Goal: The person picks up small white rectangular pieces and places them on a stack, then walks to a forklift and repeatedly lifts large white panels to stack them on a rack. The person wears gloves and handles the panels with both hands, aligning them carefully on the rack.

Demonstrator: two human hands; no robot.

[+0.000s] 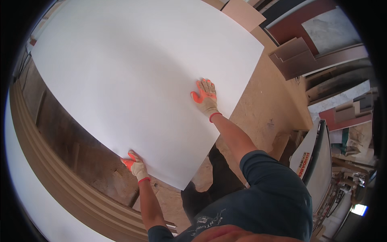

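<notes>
A large white board point(121, 72) spreads out in front of me, smooth and pale on its upper face. My right hand point(206, 99), in a beige glove with orange on the thumb and fingertips, rests flat on it near the right edge, fingers stretched out. At the board's near left edge is my left hand point(136, 166), gloved the same way. Its thumb lies at the top side and the fingers close round the edge, partly hidden.
On the left lies a stack of brown-edged boards point(52, 167) with a white top. Brown sheet material point(262, 94) extends beyond the board's right edge. Offcuts in dark red, grey and marbled finishes point(296, 56) lie at the right. A white-and-black panel point(316, 161) stands nearer.
</notes>
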